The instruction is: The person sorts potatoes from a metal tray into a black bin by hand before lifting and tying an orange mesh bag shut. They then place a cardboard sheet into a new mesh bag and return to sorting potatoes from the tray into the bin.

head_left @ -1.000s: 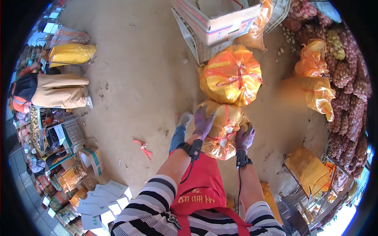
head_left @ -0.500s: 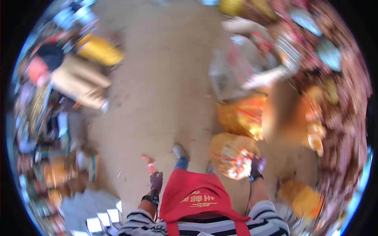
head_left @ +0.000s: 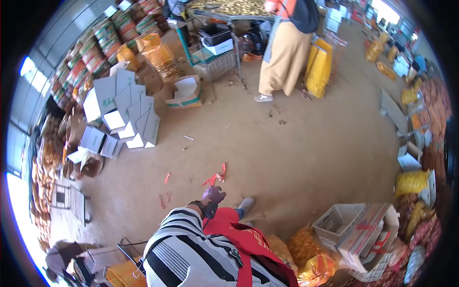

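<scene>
At the far left, beyond the dusty brown floor (head_left: 287, 148), a low metal-framed cart (head_left: 68, 197) stands beside a column of filled sacks (head_left: 43, 210). Next comes a stepped pile of flat-sided, grey-white cardboard boxes (head_left: 126, 105), with a brown open-topped cardboard box (head_left: 186, 102), banded in green, near its right side.

In the lower middle, the person's left arm, in a black, white and grey striped sleeve (head_left: 179, 221), reaches out to the left hand (head_left: 213, 193), which wears a purple glove. Its fingers are loosely bent, and I cannot make out whether they grip anything. The crumpled red plastic strip (head_left: 209, 181) appears on the floor just beyond the fingertips; contact between them is unclear. The right hand is out of view.

Above, a metal-legged table (head_left: 239, 18) bears a layer of small yellowish-brown produce (head_left: 229, 6). At its right end stands another person in loose tan trousers (head_left: 284, 60), near an upright yellow sack (head_left: 318, 67). Below, right of the person's red apron (head_left: 229, 235), are bulging orange mesh sacks (head_left: 304, 245), then a white slatted plastic crate (head_left: 322, 230) and a tilted cardboard carton (head_left: 355, 241). Reddish mesh sacks (head_left: 435, 103) line the far right.
</scene>
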A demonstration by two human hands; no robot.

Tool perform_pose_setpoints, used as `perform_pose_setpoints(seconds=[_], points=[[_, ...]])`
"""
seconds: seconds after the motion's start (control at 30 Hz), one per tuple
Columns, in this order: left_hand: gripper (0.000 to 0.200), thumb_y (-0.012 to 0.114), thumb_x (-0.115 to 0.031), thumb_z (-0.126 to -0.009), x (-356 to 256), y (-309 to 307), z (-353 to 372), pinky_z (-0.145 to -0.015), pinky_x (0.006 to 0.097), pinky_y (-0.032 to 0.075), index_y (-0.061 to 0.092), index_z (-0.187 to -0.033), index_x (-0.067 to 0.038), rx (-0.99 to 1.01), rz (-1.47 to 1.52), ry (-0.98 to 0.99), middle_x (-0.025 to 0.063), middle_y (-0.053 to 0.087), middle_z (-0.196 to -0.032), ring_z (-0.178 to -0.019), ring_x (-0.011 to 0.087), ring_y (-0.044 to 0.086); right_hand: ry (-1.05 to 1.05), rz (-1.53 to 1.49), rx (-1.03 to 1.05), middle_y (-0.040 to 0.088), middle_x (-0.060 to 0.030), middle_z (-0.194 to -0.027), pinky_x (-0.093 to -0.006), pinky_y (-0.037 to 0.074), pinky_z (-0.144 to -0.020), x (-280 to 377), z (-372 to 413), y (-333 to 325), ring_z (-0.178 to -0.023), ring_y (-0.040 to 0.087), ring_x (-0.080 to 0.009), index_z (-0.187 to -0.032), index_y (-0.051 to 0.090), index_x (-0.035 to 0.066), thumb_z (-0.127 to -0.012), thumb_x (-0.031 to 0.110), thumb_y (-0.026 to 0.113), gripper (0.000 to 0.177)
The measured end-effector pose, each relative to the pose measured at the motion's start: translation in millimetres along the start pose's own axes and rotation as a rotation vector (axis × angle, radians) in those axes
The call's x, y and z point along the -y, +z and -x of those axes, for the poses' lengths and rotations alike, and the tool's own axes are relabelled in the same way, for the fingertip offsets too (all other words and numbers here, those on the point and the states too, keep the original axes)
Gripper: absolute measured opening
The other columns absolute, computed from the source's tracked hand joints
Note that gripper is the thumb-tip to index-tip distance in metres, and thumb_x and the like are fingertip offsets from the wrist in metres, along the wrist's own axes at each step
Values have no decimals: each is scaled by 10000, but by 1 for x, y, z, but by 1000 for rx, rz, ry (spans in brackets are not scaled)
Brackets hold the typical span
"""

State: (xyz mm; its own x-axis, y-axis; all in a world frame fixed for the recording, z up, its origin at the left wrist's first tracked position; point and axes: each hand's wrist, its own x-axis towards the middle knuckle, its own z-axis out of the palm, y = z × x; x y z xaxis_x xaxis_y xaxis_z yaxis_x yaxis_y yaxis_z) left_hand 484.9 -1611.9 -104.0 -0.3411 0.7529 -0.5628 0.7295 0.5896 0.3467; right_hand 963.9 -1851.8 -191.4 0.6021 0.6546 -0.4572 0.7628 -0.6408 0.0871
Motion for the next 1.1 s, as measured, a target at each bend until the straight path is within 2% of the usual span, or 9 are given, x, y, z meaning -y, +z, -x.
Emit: perform_pose_setpoints(seconds=[0.33, 0.47, 0.57, 0.67, 0.73, 0.83, 0.97, 1.03, 1.1], points=[[513, 547, -428, -773, 55, -5, 57, -962, 446, 457, 655, -1145, -92, 23, 79, -268, 232, 608, -1171, -1103, 381, 580, -173, 89, 231, 616, -209, -1099, -457, 491, -861, -17, -88, 8, -1020, 609, -355, -1114, 600, 54, -742, 507, 669, 591], [498, 544, -434, -773, 48, -15, 57, -962, 444, 457, 663, -1129, -107, 8, 41, -364, 227, 593, -1207, -1123, 376, 571, -688, 338, 172, 660, -223, -968, -453, 525, -780, 5, -134, -9, -904, 656, -381, -1002, 644, 30, -761, 446, 667, 481], [491, 543, -433, -774, 53, -7, 23, -969, 443, 451, 662, -1133, -120, 65, 83, -395, 224, 570, -1243, -1141, 376, 558, -519, 158, 320, 674, -205, -917, -440, 524, -733, 110, -138, -85, -887, 663, -380, -957, 670, 48, -790, 350, 645, 346], [483, 545, -427, -775, 43, -8, -20, -974, 444, 447, 662, -1131, -123, 36, 142, -391, 219, 572, -1240, -1153, 375, 550, -385, -201, 214, 683, -191, -854, -430, 510, -687, 180, -170, -81, -867, 679, -333, -885, 688, 44, -807, 318, 618, 294], [476, 548, -423, -774, 35, -18, -54, -971, 446, 448, 664, -1121, -119, -26, 163, -380, 217, 594, -1207, -1149, 373, 552, -313, -420, 393, 689, -168, -828, -399, 499, -644, 215, -222, -43, -819, 689, -265, -883, 694, 46, -818, 319, 609, 293], [455, 552, -427, -789, 29, -50, -115, -963, 436, 453, 672, -1094, -111, -73, 230, -363, 213, 637, -1121, -1162, 361, 546, -371, -457, 552, 676, -78, -768, -357, 513, -627, 308, -195, -122, -664, 641, -178, -863, 690, 15, -867, 356, 574, 360], [437, 552, -424, -812, 20, -91, -199, -904, 419, 482, 680, -1053, -83, -166, 332, -236, 213, 675, -972, -1028, 344, 615, -439, -167, 550, 665, -82, -719, -360, 525, -633, 405, -218, -174, -638, 641, -200, -853, 689, 26, -874, 344, 577, 338], [437, 551, -419, -820, 7, -125, -234, -878, 415, 493, 680, -1044, -67, -258, 295, -165, 211, 680, -940, -964, 340, 640, -721, 87, 454, 665, -88, -701, -365, 528, -641, 448, -259, -180, -649, 647, -208, -852, 690, 31, -876, 357, 566, 349], [500, 574, -430, -816, -18, -167, -277, -964, 416, 457, 650, -1148, -63, -124, 579, -196, 245, 614, -1133, -1081, 383, 583, -879, 261, 305, 675, -94, -707, -372, 529, -658, 493, -298, -188, -670, 659, -227, -853, 693, 43, -886, 366, 528, 364]])
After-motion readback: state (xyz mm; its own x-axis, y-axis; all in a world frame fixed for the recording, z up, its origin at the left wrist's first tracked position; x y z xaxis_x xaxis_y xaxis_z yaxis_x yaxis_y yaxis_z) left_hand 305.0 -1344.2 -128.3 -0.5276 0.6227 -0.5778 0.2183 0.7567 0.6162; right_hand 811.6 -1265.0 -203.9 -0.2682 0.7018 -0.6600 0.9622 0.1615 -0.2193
